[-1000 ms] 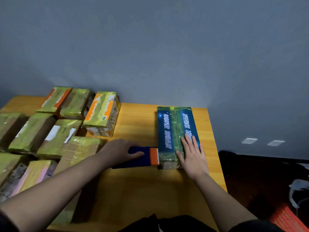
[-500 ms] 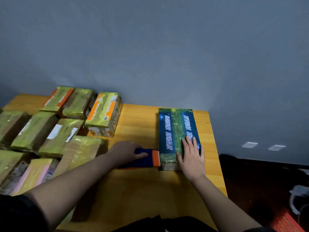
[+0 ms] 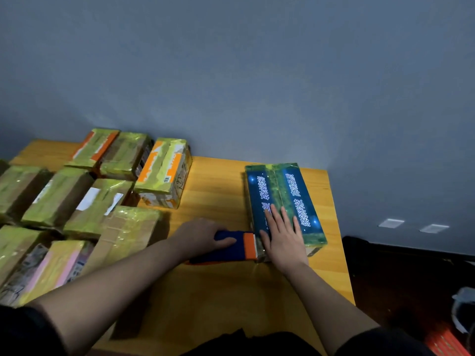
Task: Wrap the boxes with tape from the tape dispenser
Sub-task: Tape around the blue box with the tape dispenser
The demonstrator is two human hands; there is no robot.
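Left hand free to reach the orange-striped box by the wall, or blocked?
Probably not right now. The left hand grips the tape dispenser against the blue box. The path across the table to the orange-striped box looks bare, but the hand would have to let go of the dispenser first.

Place: a plain room used as a small home packing station, not a shop floor or warehouse.
Surface: a small wooden surface [image 3: 210, 299] pushed against the wall.
Wall: bare grey-blue wall [image 3: 257, 73] with two low wall plates [image 3: 390, 223].
Goods: many taped parcels [image 3: 102, 201] crowd the left side.
Floor: dark floor [image 3: 401, 278] at right with loose clutter.
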